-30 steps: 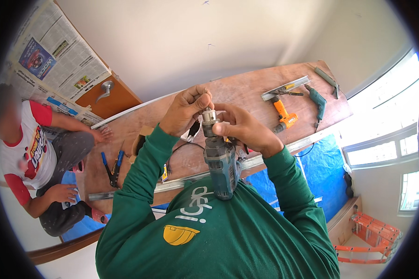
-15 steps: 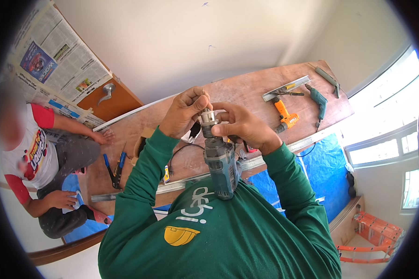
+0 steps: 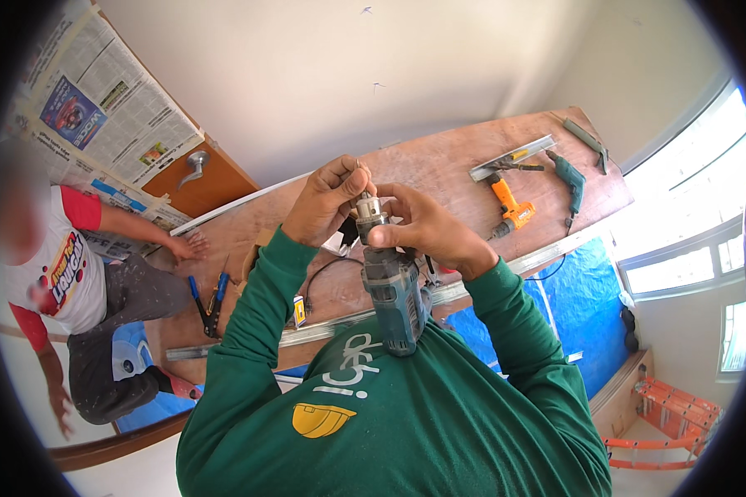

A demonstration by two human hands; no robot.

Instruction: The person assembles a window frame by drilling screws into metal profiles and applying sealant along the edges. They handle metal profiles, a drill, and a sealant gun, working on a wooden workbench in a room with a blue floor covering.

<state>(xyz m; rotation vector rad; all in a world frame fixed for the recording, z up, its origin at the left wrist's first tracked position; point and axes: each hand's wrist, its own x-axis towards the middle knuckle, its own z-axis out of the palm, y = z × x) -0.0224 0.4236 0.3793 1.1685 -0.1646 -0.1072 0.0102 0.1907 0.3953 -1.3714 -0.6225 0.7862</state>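
Note:
A teal-and-grey power drill (image 3: 394, 302) stands nose-up against my green shirt, its chuck (image 3: 370, 212) pointing away from me. With fingertips pinched at the chuck's mouth, my left hand (image 3: 330, 197) holds a thin drill bit (image 3: 365, 195), mostly covered by the fingers. My right hand (image 3: 435, 225) is wrapped round the chuck and its collar from the right, thumb in front. The drill's handle is largely out of sight behind its body.
A wooden board worktop (image 3: 423, 170) carries an orange drill (image 3: 510, 203), a green drill (image 3: 570, 184), a metal channel (image 3: 510, 159) and blue-handled snips (image 3: 210, 305). A co-worker (image 3: 79, 265) sits at left, one hand on the board. An orange ladder (image 3: 675, 414) lies lower right.
My right thumb and fingers have shifted slightly round the chuck; the left pinch stays put. The co-worker's lower hand has dropped from the lap to hang beside the leg.

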